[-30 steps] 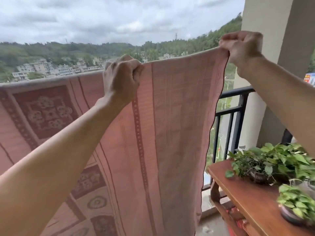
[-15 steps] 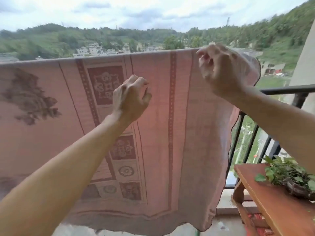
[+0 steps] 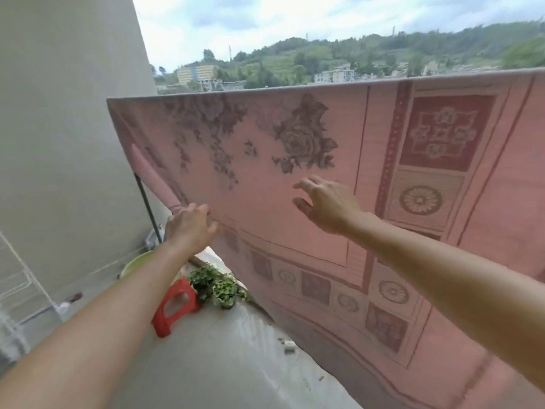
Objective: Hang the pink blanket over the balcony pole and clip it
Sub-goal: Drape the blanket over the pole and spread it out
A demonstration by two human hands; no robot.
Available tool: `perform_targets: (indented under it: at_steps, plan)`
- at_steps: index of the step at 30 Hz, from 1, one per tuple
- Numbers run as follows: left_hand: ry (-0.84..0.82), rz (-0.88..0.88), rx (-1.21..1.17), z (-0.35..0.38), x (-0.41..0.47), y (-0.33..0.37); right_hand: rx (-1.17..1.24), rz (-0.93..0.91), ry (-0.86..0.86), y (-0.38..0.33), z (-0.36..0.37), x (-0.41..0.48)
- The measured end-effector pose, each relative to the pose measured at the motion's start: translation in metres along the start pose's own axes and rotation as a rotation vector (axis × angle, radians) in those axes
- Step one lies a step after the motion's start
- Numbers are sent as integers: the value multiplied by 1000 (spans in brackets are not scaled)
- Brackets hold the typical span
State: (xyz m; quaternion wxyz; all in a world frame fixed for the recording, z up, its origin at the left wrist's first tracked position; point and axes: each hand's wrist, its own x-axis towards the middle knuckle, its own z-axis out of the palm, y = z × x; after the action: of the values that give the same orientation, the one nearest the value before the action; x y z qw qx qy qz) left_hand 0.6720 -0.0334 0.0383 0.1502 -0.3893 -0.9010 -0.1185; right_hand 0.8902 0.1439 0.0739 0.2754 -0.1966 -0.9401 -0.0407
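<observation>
At the lower left side edge of the pink blanket (image 3: pixel 265 187), the left hand (image 3: pixel 188 228) pinches the cloth in curled fingers, while the right hand (image 3: pixel 327 205) hovers just in front of the fabric, fingers spread, holding nothing. The blanket hangs draped over the pole, which it covers, its long axis running horizontally from beside the wall (image 3: pixel 59 143) rightward. Below stand a red stool (image 3: pixel 177 302) and potted plants (image 3: pixel 215 284).

The pink blanket (image 3: pixel 265 202) bears dark rose motifs and maroon medallion borders; the stool (image 3: pixel 174 305) is red.
</observation>
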Motion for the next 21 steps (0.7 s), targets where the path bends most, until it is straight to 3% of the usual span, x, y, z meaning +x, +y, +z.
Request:
perform_targets:
  at_steps: [6,11,21]
  plan:
    - [-30,-208,50,27,34,-157,6,-159,6,-85,91,114]
    - [-50,-319,68,26,81,-262,73,-172,-17,-151,154,213]
    - [-85,-375,62,66,192,-390,152,-215,-18,-217,268,384]
